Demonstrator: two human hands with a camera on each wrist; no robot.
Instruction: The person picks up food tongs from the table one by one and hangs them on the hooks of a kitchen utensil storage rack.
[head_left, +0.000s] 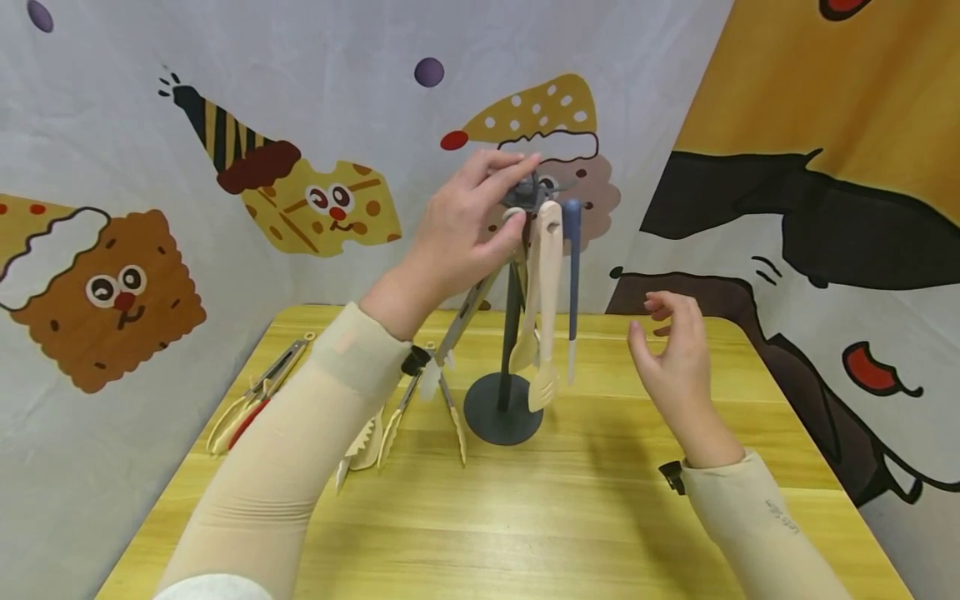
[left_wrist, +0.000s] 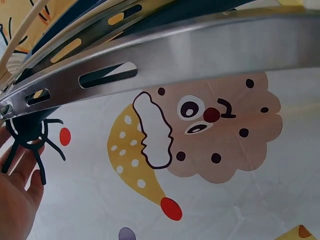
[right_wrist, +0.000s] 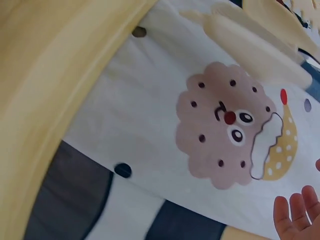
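My left hand (head_left: 468, 212) is raised at the top of a dark utensil stand (head_left: 502, 408), fingers over its hooked hub (left_wrist: 29, 132), thumb beside the top end of hanging metal tongs (left_wrist: 165, 65). The tongs' arms spread apart and slant down; the contact with the thumb is partly hidden. Beside them hang a cream slotted utensil (head_left: 549, 308), another cream utensil behind it and a blue-handled utensil (head_left: 572, 275) seen edge-on. My right hand (head_left: 675, 354) hovers right of the stand, fingers loosely bent, holding nothing; its fingertips (right_wrist: 298, 207) show in the right wrist view.
On the left of the wooden table (head_left: 525, 525) lie tongs with a red part (head_left: 262, 400). More cream-tipped tongs (head_left: 397, 417) and a cream toothed head (head_left: 363, 442) lie between my left forearm and the stand's base. A printed cloth (head_left: 360, 75) hangs behind.
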